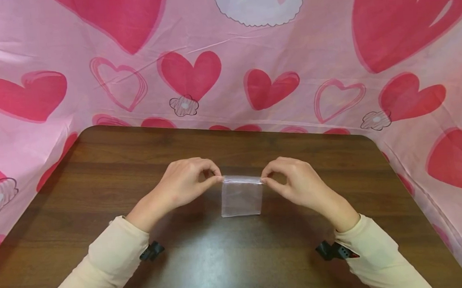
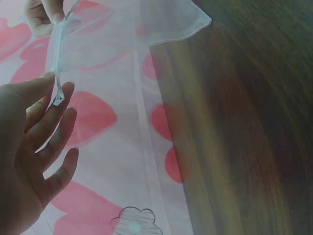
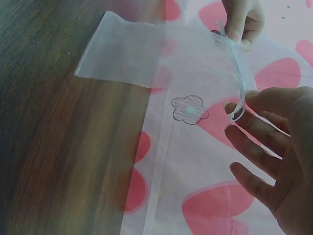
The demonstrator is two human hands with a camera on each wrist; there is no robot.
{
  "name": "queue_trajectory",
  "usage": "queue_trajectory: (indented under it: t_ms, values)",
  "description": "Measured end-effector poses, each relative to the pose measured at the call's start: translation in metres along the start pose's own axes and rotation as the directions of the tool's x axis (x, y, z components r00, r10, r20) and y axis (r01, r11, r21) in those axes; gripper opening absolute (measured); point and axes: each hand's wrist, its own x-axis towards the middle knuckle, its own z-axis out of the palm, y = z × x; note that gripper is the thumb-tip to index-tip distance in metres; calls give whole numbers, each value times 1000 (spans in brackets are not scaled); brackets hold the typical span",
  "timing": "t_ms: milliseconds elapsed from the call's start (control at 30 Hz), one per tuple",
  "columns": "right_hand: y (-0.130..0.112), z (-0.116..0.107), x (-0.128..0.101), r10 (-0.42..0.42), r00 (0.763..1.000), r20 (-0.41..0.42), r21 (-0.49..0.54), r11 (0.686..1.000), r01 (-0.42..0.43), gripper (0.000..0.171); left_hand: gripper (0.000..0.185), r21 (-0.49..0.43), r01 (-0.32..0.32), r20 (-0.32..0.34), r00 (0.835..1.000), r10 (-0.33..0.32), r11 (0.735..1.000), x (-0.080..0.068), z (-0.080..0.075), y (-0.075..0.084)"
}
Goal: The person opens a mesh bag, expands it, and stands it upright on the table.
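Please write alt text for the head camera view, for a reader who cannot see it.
Two hands hold a small clear plastic bag upright over a dark wooden table; the left hand and right hand each pinch a top corner. A pink cloth with red hearts hangs behind.

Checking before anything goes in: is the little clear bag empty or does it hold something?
Empty, as far as shows: the clear bag hangs flat between left hand and right hand, table visible through it.

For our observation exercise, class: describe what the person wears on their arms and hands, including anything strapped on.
Both arms wear long cream sleeves reaching the wrists. Under each wrist sits a small black mount; the right one shows a red mark, the left one is plain black. The left hand and right hand are bare: no gloves, rings or watch visible.
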Motion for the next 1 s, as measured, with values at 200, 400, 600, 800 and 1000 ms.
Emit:
queue_trajectory:
  t_ms: [200,400,600,800,1000]
  values:
    - [0,-1,1,-30,998,46,-31,999,31,13,6,34,-24,23,999,23,999,0,-3,0]
    - [0,-2,1,-46,996,76,-69,996,51,12,6,65,-64,30,998,62,996,0,-3,0]
    - [-1,-3,2,-56,993,101,-92,994,66,11,9,107,-121,10,993,120,987,0,-2,0]
    - [-1,-4,2,-52,990,132,-90,994,64,11,9,127,-140,1,990,141,982,-1,-1,0]
    - [-2,-2,0,-17,992,122,-41,999,23,12,8,64,-82,-26,996,84,995,-3,2,0]
